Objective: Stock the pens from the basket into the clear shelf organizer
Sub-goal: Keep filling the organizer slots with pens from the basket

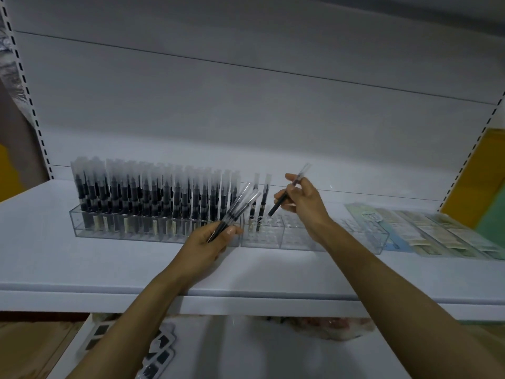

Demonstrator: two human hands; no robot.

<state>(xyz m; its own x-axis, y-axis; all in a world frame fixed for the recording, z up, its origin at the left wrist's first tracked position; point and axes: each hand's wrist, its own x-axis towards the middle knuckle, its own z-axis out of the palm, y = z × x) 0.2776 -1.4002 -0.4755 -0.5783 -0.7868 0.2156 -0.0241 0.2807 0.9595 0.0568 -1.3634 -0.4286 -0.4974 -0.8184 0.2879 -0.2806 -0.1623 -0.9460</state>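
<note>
**At the shelf: pens in both hands over the clear rack**

Across the middle of the view runs a broad white metal shelf [82, 263], backed by a pale grey panel [246, 119]. On it, near the back, stands a long clear plastic shelf organizer [369, 242] with rows of round holes in its top. Its left and middle parts are packed with upright black pens with frosted clear caps [153, 195], and two more of these pens [259, 206] stand alone just right of that block. The rest of the organizer's right part shows only open holes.

Just beside the organizer's right end lie flat pale green and cream packets [437, 231], fanned along the shelf. Below the shelf edge, on a lower level, sit blister packs with dark square pieces [158, 348]; what they are cannot be told.

In front of the organizer's middle, the left hand [207, 247] curls its fingers round a small bundle of pens [237, 209], which slants up and to the right against the filled rows. Over the open holes, the right hand [303, 201] pinches a single pen [276, 207] between thumb and fingers. This pen is tilted, its dark lower end just above the holes right of the two lone pens, its clear cap pointing up and right.
</note>
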